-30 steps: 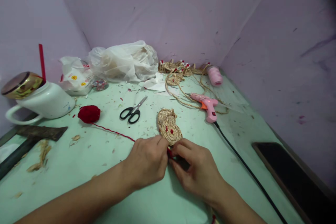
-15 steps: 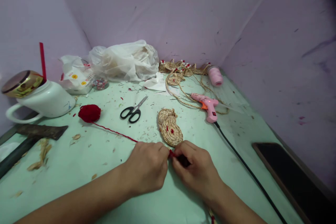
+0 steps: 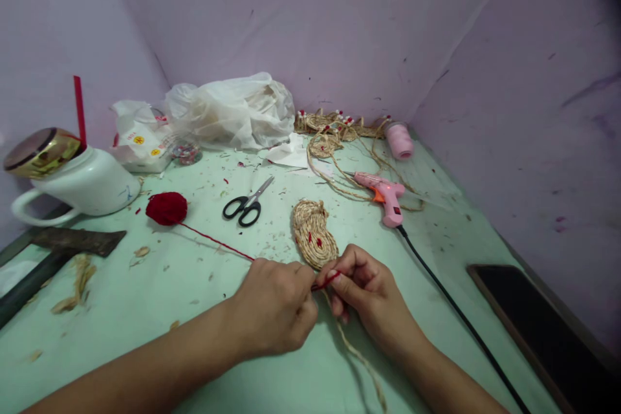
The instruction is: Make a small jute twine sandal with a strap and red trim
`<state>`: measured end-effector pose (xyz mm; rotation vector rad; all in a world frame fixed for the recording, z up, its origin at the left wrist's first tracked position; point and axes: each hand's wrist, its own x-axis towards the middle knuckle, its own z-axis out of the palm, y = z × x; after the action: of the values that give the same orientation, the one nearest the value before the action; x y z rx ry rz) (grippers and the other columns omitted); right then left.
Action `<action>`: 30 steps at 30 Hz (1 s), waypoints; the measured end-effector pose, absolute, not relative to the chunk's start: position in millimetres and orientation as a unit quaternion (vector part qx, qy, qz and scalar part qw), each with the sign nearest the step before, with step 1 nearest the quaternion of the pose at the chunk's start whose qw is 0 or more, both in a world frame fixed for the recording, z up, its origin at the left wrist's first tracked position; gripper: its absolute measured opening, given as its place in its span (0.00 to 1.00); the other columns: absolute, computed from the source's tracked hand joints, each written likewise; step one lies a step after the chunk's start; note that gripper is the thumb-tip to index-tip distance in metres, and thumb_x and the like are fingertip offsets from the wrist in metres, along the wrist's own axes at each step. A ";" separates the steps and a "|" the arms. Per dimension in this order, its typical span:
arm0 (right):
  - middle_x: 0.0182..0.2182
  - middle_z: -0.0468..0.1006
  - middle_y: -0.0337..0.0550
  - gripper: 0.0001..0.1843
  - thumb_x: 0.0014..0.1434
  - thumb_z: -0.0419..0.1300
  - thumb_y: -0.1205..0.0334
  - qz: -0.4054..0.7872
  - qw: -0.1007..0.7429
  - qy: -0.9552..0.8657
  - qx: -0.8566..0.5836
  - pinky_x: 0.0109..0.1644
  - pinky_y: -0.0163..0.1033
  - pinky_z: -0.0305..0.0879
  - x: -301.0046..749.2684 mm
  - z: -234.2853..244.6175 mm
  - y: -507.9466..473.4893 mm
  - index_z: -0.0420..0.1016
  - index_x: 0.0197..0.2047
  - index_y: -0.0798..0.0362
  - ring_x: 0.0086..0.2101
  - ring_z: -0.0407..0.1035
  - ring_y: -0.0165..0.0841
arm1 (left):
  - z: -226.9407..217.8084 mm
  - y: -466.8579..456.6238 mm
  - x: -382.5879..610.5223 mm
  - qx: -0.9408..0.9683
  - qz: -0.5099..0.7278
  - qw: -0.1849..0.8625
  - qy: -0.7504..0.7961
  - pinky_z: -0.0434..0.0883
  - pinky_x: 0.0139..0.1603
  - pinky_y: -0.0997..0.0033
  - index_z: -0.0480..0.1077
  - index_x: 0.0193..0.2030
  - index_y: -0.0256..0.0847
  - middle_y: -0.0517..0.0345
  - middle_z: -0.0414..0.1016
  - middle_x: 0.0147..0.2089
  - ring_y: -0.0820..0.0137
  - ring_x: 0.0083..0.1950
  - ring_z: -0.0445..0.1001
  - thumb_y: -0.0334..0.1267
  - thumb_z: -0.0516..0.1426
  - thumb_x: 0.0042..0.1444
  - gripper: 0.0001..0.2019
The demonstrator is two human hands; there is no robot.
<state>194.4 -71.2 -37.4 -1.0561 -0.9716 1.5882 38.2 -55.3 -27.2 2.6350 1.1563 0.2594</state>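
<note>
My left hand [image 3: 276, 304] is closed on red yarn [image 3: 218, 242], which runs back to a red yarn ball [image 3: 166, 208] at the left. With thumb and finger, my right hand [image 3: 361, 288] pinches the short red end that sticks out from my left fist. A straw-coloured braided cord [image 3: 359, 356] hangs from between the hands toward the table's front edge; its upper part is hidden by my fingers. Just beyond my hands lies a flat coiled straw piece [image 3: 313, 233], curved in outline, with small red marks.
Black-handled scissors [image 3: 249, 202] lie mid-table. A pink glue gun [image 3: 383, 196] with a black cable is at the right, above a phone [image 3: 538, 336]. A hammer [image 3: 77, 242] and tilted white mug [image 3: 92, 187] are left. Plastic bags [image 3: 233, 110] and a pink thread spool [image 3: 399, 141] stand behind.
My right hand has turned and opened its other fingers, now pinching the red end higher up. The straw cord below has come into view. The left hand has barely moved.
</note>
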 end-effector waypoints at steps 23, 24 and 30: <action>0.24 0.73 0.35 0.10 0.55 0.59 0.61 0.577 0.555 -0.436 -0.411 0.28 0.31 0.62 197.2 -43.0 -71.2 0.62 0.26 0.52 0.22 0.65 0.24 | -4.1 -31.0 33.2 0.594 0.335 0.542 0.491 0.53 0.18 0.78 0.72 0.34 0.31 0.59 0.69 0.26 0.81 0.19 0.53 0.40 0.56 0.44 0.14; 0.24 0.73 0.35 0.10 0.55 0.59 0.61 0.569 0.555 -0.442 -0.415 0.28 0.31 0.62 196.9 -42.9 -71.6 0.63 0.27 0.52 0.22 0.65 0.24 | -5.1 -31.3 34.2 0.599 0.319 0.545 0.492 0.54 0.19 0.78 0.73 0.33 0.31 0.60 0.68 0.24 0.80 0.19 0.55 0.40 0.56 0.44 0.14; 0.27 0.72 0.37 0.07 0.55 0.59 0.63 0.541 0.560 -0.464 -0.423 0.31 0.34 0.63 195.6 -40.9 -71.8 0.65 0.28 0.52 0.25 0.67 0.26 | -9.3 -35.0 38.3 0.557 0.232 0.619 0.502 0.53 0.15 0.80 0.71 0.30 0.34 0.65 0.65 0.16 0.81 0.14 0.55 0.39 0.55 0.46 0.09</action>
<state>195.6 -71.8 -40.9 -0.9964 -1.0941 1.2759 38.3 -35.0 -9.3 1.2818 1.1546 0.5347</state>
